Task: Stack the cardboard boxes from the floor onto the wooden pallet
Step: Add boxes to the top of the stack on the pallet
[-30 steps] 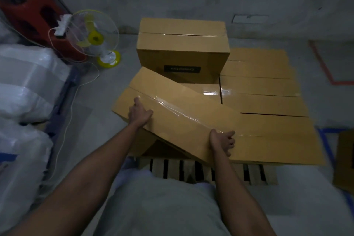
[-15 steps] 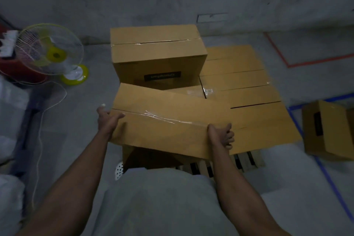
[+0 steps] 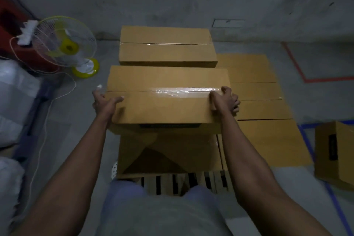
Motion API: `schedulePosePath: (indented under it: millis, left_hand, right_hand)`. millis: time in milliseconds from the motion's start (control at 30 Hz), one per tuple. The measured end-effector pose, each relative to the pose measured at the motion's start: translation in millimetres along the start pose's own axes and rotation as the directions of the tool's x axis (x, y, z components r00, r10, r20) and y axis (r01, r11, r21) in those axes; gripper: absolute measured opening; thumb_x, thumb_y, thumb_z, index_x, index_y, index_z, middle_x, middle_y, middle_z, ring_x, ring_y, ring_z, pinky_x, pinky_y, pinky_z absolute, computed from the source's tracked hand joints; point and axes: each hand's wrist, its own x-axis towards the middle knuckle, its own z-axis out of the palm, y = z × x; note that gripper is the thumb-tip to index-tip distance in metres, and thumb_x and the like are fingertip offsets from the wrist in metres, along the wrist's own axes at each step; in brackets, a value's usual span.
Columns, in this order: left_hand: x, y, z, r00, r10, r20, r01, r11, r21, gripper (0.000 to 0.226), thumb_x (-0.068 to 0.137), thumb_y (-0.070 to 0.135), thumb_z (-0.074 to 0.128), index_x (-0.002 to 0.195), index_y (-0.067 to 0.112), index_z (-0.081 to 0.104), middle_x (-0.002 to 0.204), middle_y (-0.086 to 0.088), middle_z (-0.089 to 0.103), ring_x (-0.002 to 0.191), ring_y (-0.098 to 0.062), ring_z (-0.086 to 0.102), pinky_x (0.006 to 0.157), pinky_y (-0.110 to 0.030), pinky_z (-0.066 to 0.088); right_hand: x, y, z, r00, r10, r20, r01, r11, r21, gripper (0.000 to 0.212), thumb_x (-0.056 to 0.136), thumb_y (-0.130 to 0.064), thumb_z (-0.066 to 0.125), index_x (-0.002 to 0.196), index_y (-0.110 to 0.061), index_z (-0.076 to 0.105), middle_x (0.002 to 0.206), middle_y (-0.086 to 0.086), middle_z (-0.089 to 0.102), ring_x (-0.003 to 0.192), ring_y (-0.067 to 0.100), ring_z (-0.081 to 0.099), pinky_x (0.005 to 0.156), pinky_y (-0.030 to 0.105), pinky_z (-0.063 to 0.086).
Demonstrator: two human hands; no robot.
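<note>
Flagging risks, biggest item first: slatted wooden pallet (image 3: 183, 182) carries a full bottom layer of flat tan cardboard boxes (image 3: 254, 109). Only the pallet's near-edge slats show, so I can't tell how that layer sits at the far and right edges. Any overhang there would let the stack tip as tiers go on.

The long tan taped cardboard box (image 3: 166, 107) is in both hands over the pallet's near-left corner, just in front of the matching second-tier tan box (image 3: 166, 51) at the far-left corner. Can't tell if it is down on the layer or just above it. Its left end looks to stick out past the box below. Set down like that, it sits proud of the left edge and could slide or get knocked off. Dropped rather than lowered, it could dent the box under it or shove the far one.

Grip: left hand (image 3: 104, 101) has its thumb flat on the top face and its fingers wrapped round the left end, tips hidden. The right hand (image 3: 225, 99) has its fingers curled over the right end, grasping it. With an ends-only hold, fingers could get pinched if the box lands before they clear.

Containers: every box is closed, contents not visible in any. One more tan cardboard box (image 3: 335, 151) lies on the grey floor (image 3: 325, 97) off the pallet's right edge, also closed and not yet stacked. Clear tape (image 3: 183, 90) seals the held box's top seam.
</note>
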Motion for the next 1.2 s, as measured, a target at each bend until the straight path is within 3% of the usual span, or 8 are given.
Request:
schedulePosePath:
  millis: [133, 233, 367, 433, 567, 733, 1067, 1200]
  left_hand:
    - [15, -3, 17, 0.984, -0.04, 0.175, 0.067, 0.986, -0.15, 0.098, 0.078, 0.014, 0.083, 0.154, 0.028, 0.023, 0.151, -0.015, 0.041, 0.136, -0.027, 0.043, 0.105, -0.037, 0.038]
    - [5, -21, 26, 0.964, -0.089, 0.249, 0.112, 0.99, -0.082, 0.094, 0.082, 0.01, 0.08, 0.156, 0.02, 0.022, 0.155, -0.01, 0.041, 0.135, -0.023, 0.045, 0.104, -0.035, 0.04]
    - [-24, -39, 33, 0.998, -0.054, 0.021, 0.05, 0.985, 0.168, 0.094, 0.075, 0.027, 0.084, 0.151, 0.032, 0.028, 0.153, -0.008, 0.042, 0.138, -0.034, 0.041, 0.109, -0.055, 0.041]
    - [-37, -41, 37, 0.989, -0.099, -0.112, 0.117, 0.978, 0.173, 0.088, 0.077, 0.024, 0.081, 0.15, 0.027, 0.032, 0.152, -0.013, 0.038, 0.137, -0.039, 0.036, 0.107, -0.056, 0.04]
    - [-48, -42, 38, 0.983, -0.156, -0.098, 0.151, 0.987, -0.054, 0.072, 0.081, 0.016, 0.079, 0.144, 0.019, 0.046, 0.148, -0.009, 0.047, 0.133, -0.031, 0.048, 0.107, -0.04, 0.044]
    - [-50, -31, 36, 0.985, -0.163, -0.058, 0.154, 0.98, -0.129, 0.062, 0.085, 0.013, 0.076, 0.141, 0.021, 0.052, 0.144, -0.005, 0.053, 0.128, -0.025, 0.052, 0.095, -0.031, 0.044]
    - [-30, -35, 32, 0.987, -0.148, 0.06, 0.156, 0.977, -0.148, 0.067, 0.084, 0.014, 0.079, 0.144, 0.02, 0.049, 0.145, -0.006, 0.051, 0.131, -0.027, 0.051, 0.103, -0.04, 0.049]
    - [-24, -32, 32, 0.989, -0.128, 0.079, 0.139, 0.976, -0.165, 0.067, 0.084, 0.012, 0.078, 0.144, 0.018, 0.049, 0.146, -0.006, 0.051, 0.132, -0.025, 0.049, 0.103, -0.036, 0.046]
  right_hand:
    - [37, 14, 11, 0.985, -0.144, 0.093, 0.14, 0.989, 0.047, 0.06, 0.083, -0.051, 0.069, 0.14, -0.04, 0.052, 0.157, 0.003, 0.033, 0.144, 0.029, 0.028, 0.118, 0.052, 0.019]
    - [33, 34, 24, 0.987, -0.137, 0.086, 0.138, 0.99, -0.011, 0.058, 0.086, -0.043, 0.068, 0.141, -0.034, 0.053, 0.157, 0.002, 0.037, 0.144, 0.027, 0.03, 0.117, 0.052, 0.018]
    - [-12, 52, 46, 0.983, 0.185, -0.009, -0.185, 0.982, 0.025, 0.069, 0.082, -0.036, 0.069, 0.146, -0.031, 0.044, 0.16, 0.011, 0.022, 0.143, 0.036, 0.023, 0.111, 0.054, 0.025]
    - [-31, 57, 54, 0.959, 0.278, 0.051, -0.283, 0.949, 0.142, 0.078, 0.084, -0.033, 0.07, 0.152, -0.029, 0.032, 0.16, 0.016, 0.017, 0.139, 0.04, 0.027, 0.108, 0.051, 0.033]
    - [-46, 60, 64, 0.975, 0.116, 0.191, -0.157, 0.964, 0.213, 0.085, 0.09, -0.027, 0.073, 0.159, -0.025, 0.024, 0.161, 0.017, 0.022, 0.143, 0.038, 0.033, 0.115, 0.043, 0.034]
    - [-47, 46, 64, 0.966, 0.027, 0.257, -0.043, 0.998, 0.054, 0.077, 0.094, -0.029, 0.068, 0.159, -0.033, 0.027, 0.151, 0.019, 0.036, 0.136, 0.038, 0.041, 0.113, 0.04, 0.035]
    - [-35, 38, 67, 0.929, -0.03, 0.369, 0.086, 0.987, -0.137, 0.083, 0.094, -0.034, 0.065, 0.16, -0.034, 0.015, 0.156, 0.013, 0.039, 0.145, 0.04, 0.03, 0.114, 0.048, 0.031]
    - [-33, 38, 69, 0.928, -0.03, 0.37, 0.09, 0.985, -0.144, 0.083, 0.094, -0.036, 0.064, 0.16, -0.035, 0.015, 0.158, 0.012, 0.037, 0.148, 0.041, 0.023, 0.117, 0.051, 0.028]
